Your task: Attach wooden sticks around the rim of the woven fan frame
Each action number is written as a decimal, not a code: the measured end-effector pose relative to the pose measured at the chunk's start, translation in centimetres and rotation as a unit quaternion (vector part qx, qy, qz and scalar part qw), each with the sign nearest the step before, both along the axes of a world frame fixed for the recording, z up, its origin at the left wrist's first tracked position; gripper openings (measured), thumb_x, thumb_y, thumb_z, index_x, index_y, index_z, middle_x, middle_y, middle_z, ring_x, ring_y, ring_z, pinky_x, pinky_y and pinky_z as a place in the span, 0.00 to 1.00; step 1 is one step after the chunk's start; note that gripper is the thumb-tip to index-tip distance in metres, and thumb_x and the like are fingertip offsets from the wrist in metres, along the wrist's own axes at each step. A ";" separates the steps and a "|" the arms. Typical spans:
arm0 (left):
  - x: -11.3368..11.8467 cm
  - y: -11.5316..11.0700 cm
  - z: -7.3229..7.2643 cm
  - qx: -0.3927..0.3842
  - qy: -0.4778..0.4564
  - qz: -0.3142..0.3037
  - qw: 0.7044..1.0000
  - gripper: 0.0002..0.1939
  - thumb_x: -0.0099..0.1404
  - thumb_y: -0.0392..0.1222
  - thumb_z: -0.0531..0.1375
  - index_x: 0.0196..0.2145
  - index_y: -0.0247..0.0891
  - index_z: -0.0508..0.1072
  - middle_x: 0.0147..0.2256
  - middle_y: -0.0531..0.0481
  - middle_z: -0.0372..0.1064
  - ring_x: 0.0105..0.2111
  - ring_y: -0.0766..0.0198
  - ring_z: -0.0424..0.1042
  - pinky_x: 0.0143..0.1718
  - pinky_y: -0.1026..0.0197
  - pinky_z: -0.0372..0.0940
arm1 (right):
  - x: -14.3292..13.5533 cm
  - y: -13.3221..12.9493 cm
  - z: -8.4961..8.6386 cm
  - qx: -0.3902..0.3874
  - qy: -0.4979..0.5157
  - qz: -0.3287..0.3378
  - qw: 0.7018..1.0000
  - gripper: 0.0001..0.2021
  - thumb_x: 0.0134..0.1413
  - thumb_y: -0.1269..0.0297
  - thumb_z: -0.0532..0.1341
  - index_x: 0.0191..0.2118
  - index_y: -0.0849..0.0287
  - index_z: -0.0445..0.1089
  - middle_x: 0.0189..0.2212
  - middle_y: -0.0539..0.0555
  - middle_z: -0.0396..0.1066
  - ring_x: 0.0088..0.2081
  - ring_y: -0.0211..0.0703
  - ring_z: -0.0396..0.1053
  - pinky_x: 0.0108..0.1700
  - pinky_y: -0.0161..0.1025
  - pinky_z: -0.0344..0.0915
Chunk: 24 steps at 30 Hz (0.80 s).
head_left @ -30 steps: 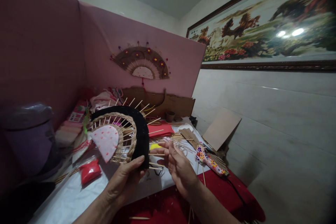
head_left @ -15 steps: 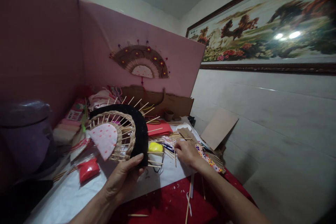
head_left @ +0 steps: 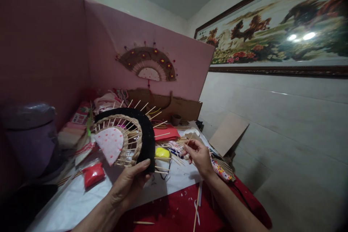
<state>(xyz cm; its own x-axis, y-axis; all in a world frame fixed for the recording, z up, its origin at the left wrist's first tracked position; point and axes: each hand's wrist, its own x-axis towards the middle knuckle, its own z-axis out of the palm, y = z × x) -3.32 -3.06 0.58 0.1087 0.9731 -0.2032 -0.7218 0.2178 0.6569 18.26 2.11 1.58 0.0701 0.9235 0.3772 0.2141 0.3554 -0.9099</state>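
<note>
My left hand (head_left: 130, 183) grips the lower right end of a half-round fan (head_left: 148, 134), thumb on its black band. The fan has a dotted white centre (head_left: 111, 144), a woven ring and thin sticks poking out past the black edge. To the right, over scattered sticks, my right hand (head_left: 197, 154) pinches a thin stick (head_left: 189, 140) between thumb and fingertips. A yellow packet (head_left: 162, 153) lies between the fan and my right hand. On the pink board behind stands out a brown fan (head_left: 148, 63) with small flowers.
Red packet (head_left: 93, 175) at left on white paper; red paper (head_left: 166, 132) behind the fan. A flowered strip (head_left: 221, 170) lies beside my right forearm. Loose sticks rest on the red cloth (head_left: 174, 208). A lidded bin (head_left: 29, 137) stands far left, cardboard (head_left: 228, 133) at right.
My right hand has risen off the sticks and turned, its fingers lifted with a thin stick. My left hand still holds the fan. The whole view has shifted slightly.
</note>
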 end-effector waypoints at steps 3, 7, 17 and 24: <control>0.0 0.0 0.0 -0.008 0.002 0.000 1.000 0.06 0.51 0.25 0.61 0.29 0.28 0.74 0.28 0.46 0.73 0.23 0.68 0.70 0.19 0.70 0.66 | -2.1 -2.0 1.6 0.031 0.132 0.092 0.986 0.09 0.50 0.59 0.58 0.33 0.60 0.63 0.28 0.52 0.69 0.27 0.42 0.70 0.18 0.32 0.63; 0.0 0.0 -0.1 0.009 0.010 -0.006 1.000 0.07 0.51 0.27 0.61 0.31 0.29 0.74 0.30 0.45 0.73 0.25 0.67 0.71 0.20 0.69 0.66 | -4.4 -3.5 3.1 0.031 0.122 0.130 0.984 0.08 0.48 0.61 0.60 0.31 0.61 0.69 0.26 0.51 0.69 0.25 0.35 0.67 0.22 0.30 0.62; 0.0 0.0 -0.1 0.013 -0.006 -0.023 1.000 0.07 0.49 0.27 0.63 0.30 0.29 0.74 0.29 0.46 0.74 0.23 0.69 0.70 0.19 0.71 0.65 | -4.8 -6.1 5.1 0.150 -0.064 0.001 0.987 0.07 0.54 0.63 0.55 0.30 0.59 0.67 0.24 0.50 0.69 0.26 0.36 0.67 0.29 0.34 0.61; 0.2 -0.1 0.2 0.016 0.001 -0.013 1.000 0.07 0.50 0.27 0.62 0.30 0.29 0.75 0.29 0.45 0.74 0.24 0.68 0.71 0.20 0.70 0.66 | -5.9 -6.6 6.3 0.211 -0.235 -0.003 0.949 0.07 0.54 0.65 0.55 0.30 0.57 0.68 0.26 0.51 0.70 0.29 0.39 0.65 0.33 0.37 0.58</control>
<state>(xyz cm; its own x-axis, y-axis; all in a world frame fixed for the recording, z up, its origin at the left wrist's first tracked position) -3.17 -3.19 0.81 0.1331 0.9759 -0.1728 -0.7147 0.2153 0.6655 12.32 -4.47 7.88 -0.1937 0.6840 0.7033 0.5642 0.6642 -0.4905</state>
